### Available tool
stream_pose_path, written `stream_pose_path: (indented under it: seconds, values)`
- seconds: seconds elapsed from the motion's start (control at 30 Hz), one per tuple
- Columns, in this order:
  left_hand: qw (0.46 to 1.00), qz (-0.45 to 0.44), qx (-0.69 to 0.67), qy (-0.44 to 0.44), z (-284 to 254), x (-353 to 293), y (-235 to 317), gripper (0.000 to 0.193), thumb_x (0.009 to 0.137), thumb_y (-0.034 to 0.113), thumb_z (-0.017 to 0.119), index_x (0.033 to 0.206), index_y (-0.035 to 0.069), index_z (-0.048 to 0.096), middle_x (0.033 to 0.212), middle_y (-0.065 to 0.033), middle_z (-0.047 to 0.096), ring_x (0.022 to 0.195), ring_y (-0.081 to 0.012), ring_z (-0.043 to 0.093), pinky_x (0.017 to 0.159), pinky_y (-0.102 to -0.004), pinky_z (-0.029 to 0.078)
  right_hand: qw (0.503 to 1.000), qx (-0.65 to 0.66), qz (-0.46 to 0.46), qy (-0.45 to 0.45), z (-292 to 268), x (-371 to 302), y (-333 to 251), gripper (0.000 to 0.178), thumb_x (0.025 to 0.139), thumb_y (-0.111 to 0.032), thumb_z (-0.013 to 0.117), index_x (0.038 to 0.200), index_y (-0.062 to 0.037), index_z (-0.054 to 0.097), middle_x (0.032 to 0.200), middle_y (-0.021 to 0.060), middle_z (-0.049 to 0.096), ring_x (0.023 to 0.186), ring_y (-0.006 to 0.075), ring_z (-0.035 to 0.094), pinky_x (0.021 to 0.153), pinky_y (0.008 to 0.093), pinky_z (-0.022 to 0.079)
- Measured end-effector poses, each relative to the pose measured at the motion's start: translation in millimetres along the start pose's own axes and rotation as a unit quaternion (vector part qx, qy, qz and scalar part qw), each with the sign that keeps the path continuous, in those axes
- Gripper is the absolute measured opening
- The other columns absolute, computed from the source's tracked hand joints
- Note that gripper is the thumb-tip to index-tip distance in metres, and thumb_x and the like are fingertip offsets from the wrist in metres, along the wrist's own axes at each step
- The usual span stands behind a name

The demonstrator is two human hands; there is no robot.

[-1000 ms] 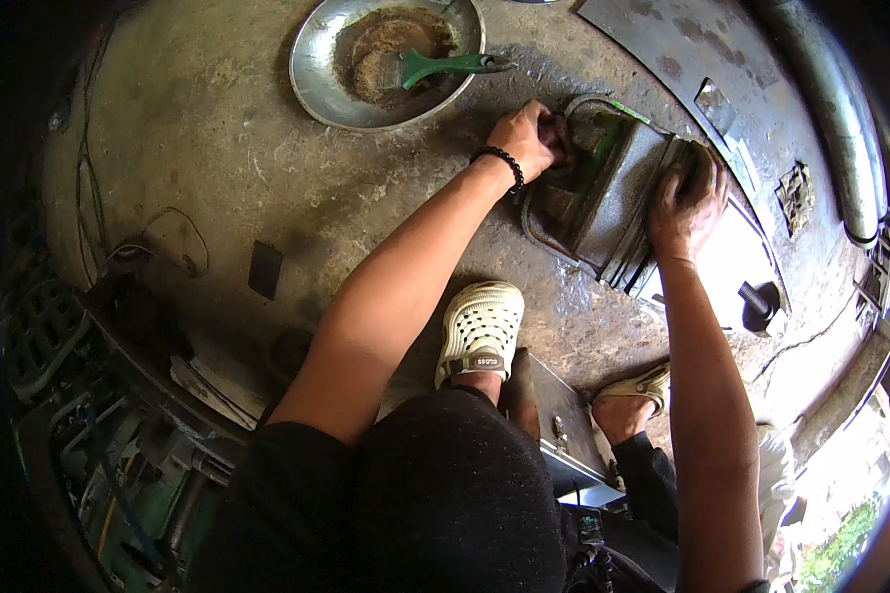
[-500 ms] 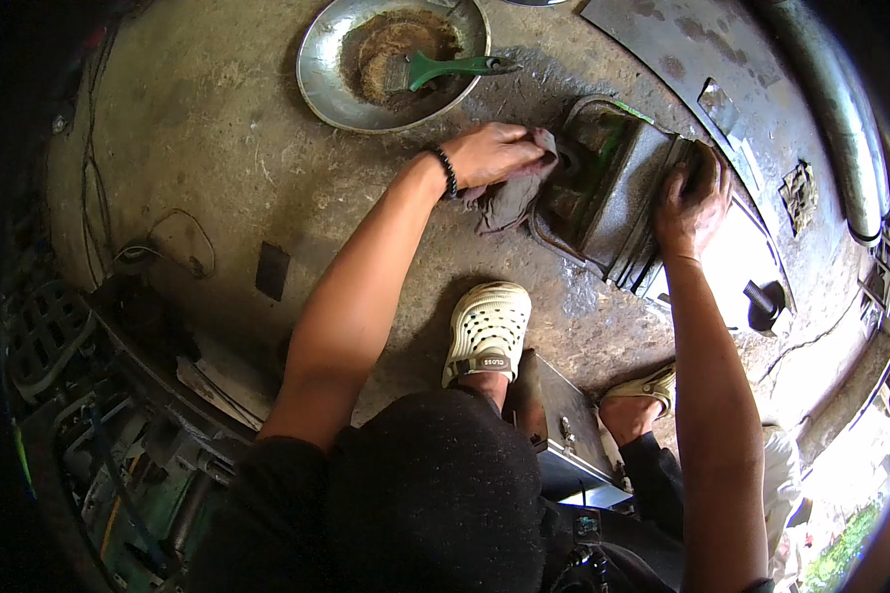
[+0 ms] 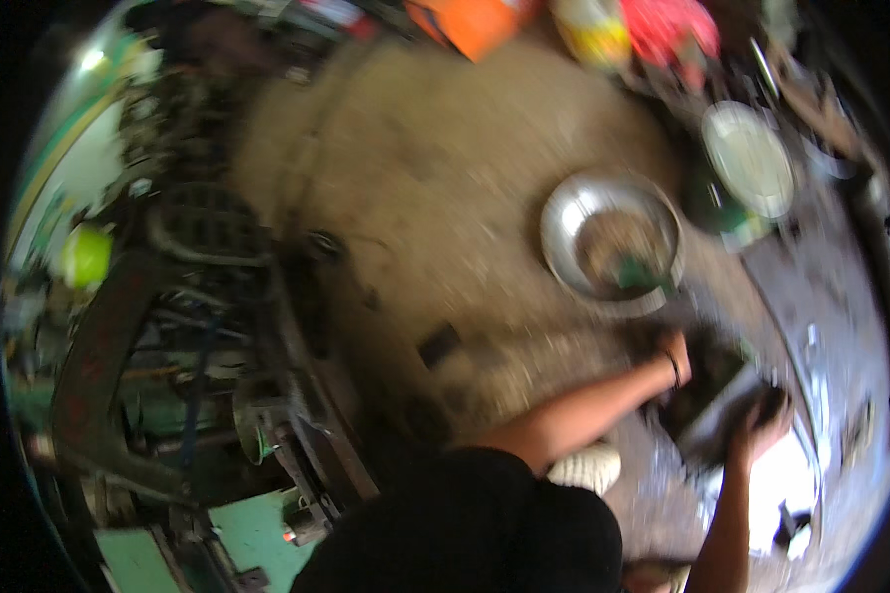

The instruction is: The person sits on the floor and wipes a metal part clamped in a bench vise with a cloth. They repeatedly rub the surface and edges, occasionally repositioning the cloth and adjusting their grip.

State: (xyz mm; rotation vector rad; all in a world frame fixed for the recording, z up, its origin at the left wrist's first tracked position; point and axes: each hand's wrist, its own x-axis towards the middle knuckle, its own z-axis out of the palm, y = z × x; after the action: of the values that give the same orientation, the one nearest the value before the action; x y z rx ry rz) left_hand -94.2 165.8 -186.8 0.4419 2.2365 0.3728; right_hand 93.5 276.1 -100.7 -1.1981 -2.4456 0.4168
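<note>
Motion smears the whole head view. My left hand (image 3: pixel 674 358), a dark beaded bracelet at its wrist, is by the upper left side of a dark boxy metal part (image 3: pixel 714 413) on the floor. Its fingers are too smeared to read, and I cannot make out a rag there. Over the part's right edge curls my right hand (image 3: pixel 761 435), gripping it. Just beyond my left hand lies a round metal pan (image 3: pixel 561 237) holding brownish stuff and a green-handled brush (image 3: pixel 643 272).
A large dark metal frame (image 3: pixel 99 385) stands at the left. Beyond the pan are a white oval lid-like thing (image 3: pixel 750 158), an orange item (image 3: pixel 470 22) and a red bag-like bundle (image 3: pixel 670 28). My light clog (image 3: pixel 585 467) is close to the part.
The view has swung left, so pan, part and both hands now appear farther right and lower. Both hands remain around the part. The rag, clear in my left hand before, is lost in blur.
</note>
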Motion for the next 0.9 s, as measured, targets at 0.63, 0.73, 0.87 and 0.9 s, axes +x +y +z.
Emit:
stream_pose_path:
  seconds: [0.63, 0.73, 0.87, 0.9]
  values:
    - [0.999, 0.027, 0.033, 0.000, -42.5, -26.0, 30.0, 0.022, 0.076, 0.005, 0.069, 0.097, -0.001, 0.071, 0.108, -0.0249, 0.069, 0.105, -0.0391, 0.067, 0.088, -0.0458, 0.057, 0.999, 0.014, -0.021, 0.037, -3.4, 5.8, -4.1, 0.046, 0.091, -0.025, 0.053, 0.130, -0.0029, 0.057, 0.132, 0.0183, 0.056, 0.123, 0.0387, 0.051, 0.106, 0.0520, 0.037]
    - [1.000, 0.005, 0.006, 0.012, -41.4, -29.2, 29.1, 0.021, 0.075, 0.004, 0.068, 0.096, 0.000, 0.071, 0.108, -0.0249, 0.069, 0.105, -0.0391, 0.067, 0.087, -0.0463, 0.056, 0.998, 0.005, -0.035, 0.050, -6.0, 5.3, -4.6, 0.044, 0.089, -0.021, 0.055, 0.129, -0.0025, 0.057, 0.129, 0.0183, 0.057, 0.121, 0.0386, 0.052, 0.104, 0.0507, 0.039]
    - [0.995, 0.053, -0.041, 0.076, -28.6, -34.7, 16.9, 0.021, 0.079, 0.011, 0.063, 0.097, 0.002, 0.069, 0.102, -0.0259, 0.069, 0.102, -0.0420, 0.066, 0.086, -0.0496, 0.055, 1.000, 0.010, 0.013, 0.018, -8.1, 4.2, -8.0, 0.054, 0.079, -0.017, 0.058, 0.131, -0.0026, 0.056, 0.135, 0.0194, 0.054, 0.130, 0.0408, 0.046, 0.111, 0.0537, 0.032]
    - [0.995, 0.061, -0.042, 0.068, -25.6, -33.8, 13.4, 0.021, 0.079, 0.011, 0.063, 0.097, 0.003, 0.069, 0.101, -0.0264, 0.069, 0.101, -0.0427, 0.066, 0.085, -0.0505, 0.054, 0.999, 0.023, 0.014, 0.020, -8.4, 4.1, -9.4, 0.054, 0.078, -0.016, 0.059, 0.131, -0.0026, 0.056, 0.135, 0.0189, 0.054, 0.130, 0.0404, 0.046, 0.111, 0.0534, 0.032]
